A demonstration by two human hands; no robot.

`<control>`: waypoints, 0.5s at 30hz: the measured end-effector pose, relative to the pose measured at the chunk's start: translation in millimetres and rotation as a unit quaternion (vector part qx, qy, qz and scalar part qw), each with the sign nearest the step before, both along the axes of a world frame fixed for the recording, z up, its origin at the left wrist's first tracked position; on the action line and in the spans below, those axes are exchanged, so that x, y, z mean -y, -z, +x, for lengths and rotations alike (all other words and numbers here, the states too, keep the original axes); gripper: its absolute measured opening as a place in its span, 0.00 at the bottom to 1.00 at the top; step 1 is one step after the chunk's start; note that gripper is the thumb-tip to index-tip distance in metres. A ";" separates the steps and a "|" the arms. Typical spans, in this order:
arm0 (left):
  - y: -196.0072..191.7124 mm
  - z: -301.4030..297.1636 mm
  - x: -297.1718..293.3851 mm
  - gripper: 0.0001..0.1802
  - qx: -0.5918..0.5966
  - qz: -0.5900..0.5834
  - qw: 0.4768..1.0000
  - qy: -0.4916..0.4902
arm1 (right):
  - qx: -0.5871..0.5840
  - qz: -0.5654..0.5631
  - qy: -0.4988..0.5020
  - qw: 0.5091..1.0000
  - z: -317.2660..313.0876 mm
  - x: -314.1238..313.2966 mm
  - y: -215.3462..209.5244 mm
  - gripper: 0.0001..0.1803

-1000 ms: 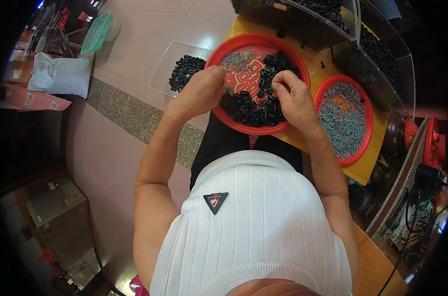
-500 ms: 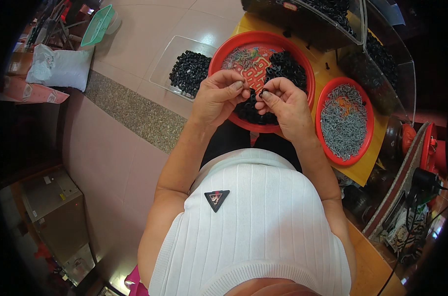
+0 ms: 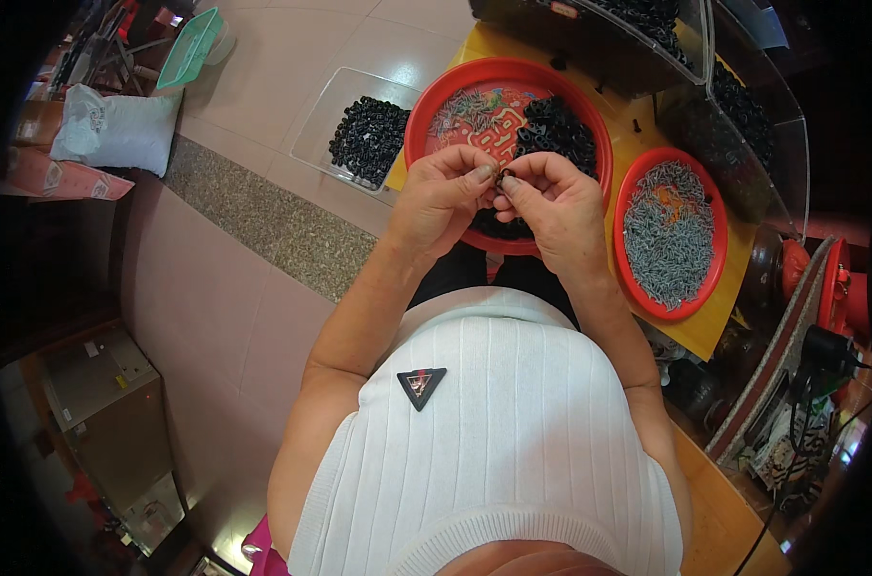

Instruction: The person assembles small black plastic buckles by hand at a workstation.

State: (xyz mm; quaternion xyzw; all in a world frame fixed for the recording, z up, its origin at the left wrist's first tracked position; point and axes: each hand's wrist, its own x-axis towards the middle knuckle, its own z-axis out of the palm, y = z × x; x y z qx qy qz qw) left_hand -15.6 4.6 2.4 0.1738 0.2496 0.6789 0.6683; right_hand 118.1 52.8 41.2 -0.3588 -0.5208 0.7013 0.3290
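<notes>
Over the large red basin [image 3: 415, 125], my left hand [image 3: 441, 200] and my right hand [image 3: 562, 209] meet with fingertips pinched together. Between thumb and finger, my right hand grips a small black plastic piece [image 3: 506, 176]. My left fingertips press against it; whatever they pinch is too small to make out. Inside the basin, black plastic pieces [image 3: 558, 134] are heaped at the right, and more lie below my hands, partly hidden. Thin grey screw-like pieces [image 3: 465, 110] are scattered at its upper left.
To the right, a smaller red tray [image 3: 624, 240] holds many grey screw-like pieces on a yellow board [image 3: 709, 331]. A clear tray [image 3: 311, 134] of small black parts sits left of the basin. Clear bins [image 3: 791, 173] of black parts stand at the upper right. A white sack [image 3: 119, 134] lies far left.
My left hand has moved right and slightly down, bringing its fingertips against the black piece in my right hand. The gap between my hands has closed.
</notes>
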 end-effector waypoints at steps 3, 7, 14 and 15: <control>-0.4 1.0 -0.1 0.04 0.006 0.016 1.000 0.012 | 0.008 0.007 0.000 1.000 -0.2 0.7 0.3 0.04; 1.1 2.0 0.6 0.04 -0.003 0.021 1.000 0.010 | 0.023 0.015 0.001 1.000 0.6 1.9 0.7 0.05; 1.3 4.5 3.1 0.04 -0.117 0.009 0.992 -0.053 | 0.061 0.030 0.017 0.998 2.2 3.8 -0.3 0.05; -1.5 4.6 3.8 0.04 -0.152 0.006 0.987 -0.060 | 0.060 0.030 0.017 0.998 2.2 4.2 -0.5 0.05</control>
